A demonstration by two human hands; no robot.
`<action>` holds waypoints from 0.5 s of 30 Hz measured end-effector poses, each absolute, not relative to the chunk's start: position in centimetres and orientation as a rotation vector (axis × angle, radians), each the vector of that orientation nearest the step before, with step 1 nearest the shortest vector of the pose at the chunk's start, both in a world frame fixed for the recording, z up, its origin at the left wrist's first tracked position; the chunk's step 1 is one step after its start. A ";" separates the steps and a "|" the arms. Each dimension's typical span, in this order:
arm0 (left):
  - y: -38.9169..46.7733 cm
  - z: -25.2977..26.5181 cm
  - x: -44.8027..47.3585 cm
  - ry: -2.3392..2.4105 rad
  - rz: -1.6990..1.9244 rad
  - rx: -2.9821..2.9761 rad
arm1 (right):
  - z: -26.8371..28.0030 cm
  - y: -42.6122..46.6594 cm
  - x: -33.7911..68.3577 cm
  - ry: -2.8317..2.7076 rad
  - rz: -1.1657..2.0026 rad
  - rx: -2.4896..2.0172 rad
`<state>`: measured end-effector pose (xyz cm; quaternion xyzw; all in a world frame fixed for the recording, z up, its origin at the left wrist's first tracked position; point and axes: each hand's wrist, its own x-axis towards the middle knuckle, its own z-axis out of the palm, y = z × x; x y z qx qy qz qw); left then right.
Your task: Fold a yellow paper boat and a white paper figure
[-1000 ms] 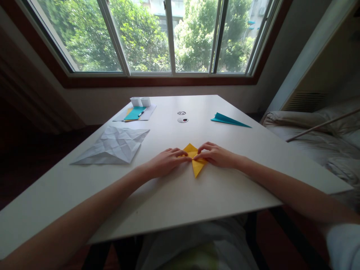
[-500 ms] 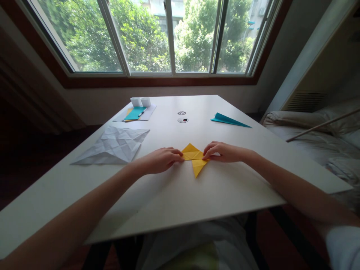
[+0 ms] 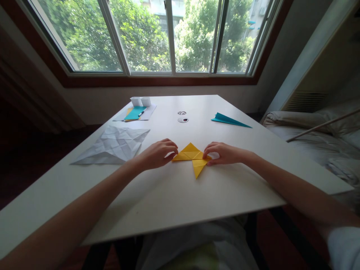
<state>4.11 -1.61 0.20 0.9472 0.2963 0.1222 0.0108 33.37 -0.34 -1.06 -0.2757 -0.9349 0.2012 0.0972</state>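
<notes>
Head view, forward-down, seemingly near.

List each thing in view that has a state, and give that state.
Yellow paper: folded, lying on the table
Left hand: fingers curled at the yellow paper's left corner, grip unclear
Right hand: fingers at its right corner
White sheet: unfolded, creased
Blue paper: folded, long and pointed
Teal sheet: flat
Pen: lying down, cap unclear

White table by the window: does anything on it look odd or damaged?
The nearer white sheet on the left stands out: it is creased all over, while the yellow paper at the right hand has neat folds. Nothing looks spilled.
</notes>
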 end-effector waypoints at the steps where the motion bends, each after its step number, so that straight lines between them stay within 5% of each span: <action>1: -1.6 -0.2 4.4 0.904 0.437 2.953 | -1.1 -0.4 33.3 -2.768 0.578 -0.813; 15: -2.2 -2.0 5.9 0.727 0.402 2.909 | -1.2 -1.2 32.7 -2.660 0.267 -0.873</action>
